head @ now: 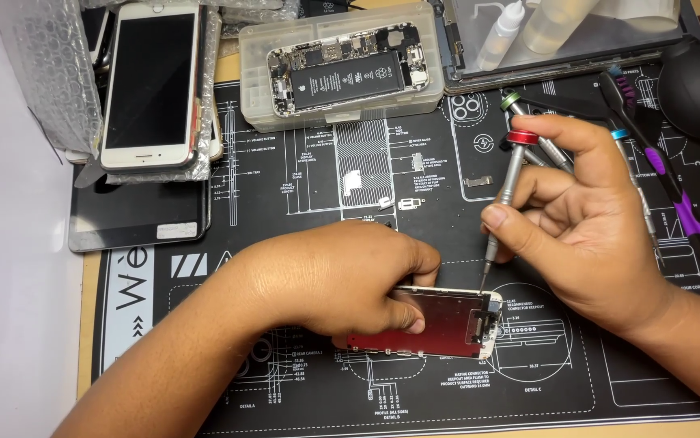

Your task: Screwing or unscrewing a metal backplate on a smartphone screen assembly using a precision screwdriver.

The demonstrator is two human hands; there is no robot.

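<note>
The right hand (601,235) pinches a red-capped screwdriver (506,203), tip on the top edge of the screen assembly (439,324) (back side up), which the left hand (342,280) presses to the mat (285,186). Unscrewing seems underway; the next move needs steady, upright turning.

The screen panel (439,323) lies on the mat (301,186) under my left fingers (411,264), with the screwdriver (506,203) in my right fingers (502,223) just right of them. Beyond my fingers sits an opened phone (348,75) in a tray (260,105); far left of it, a phone (151,81) rests on wrap.
</note>
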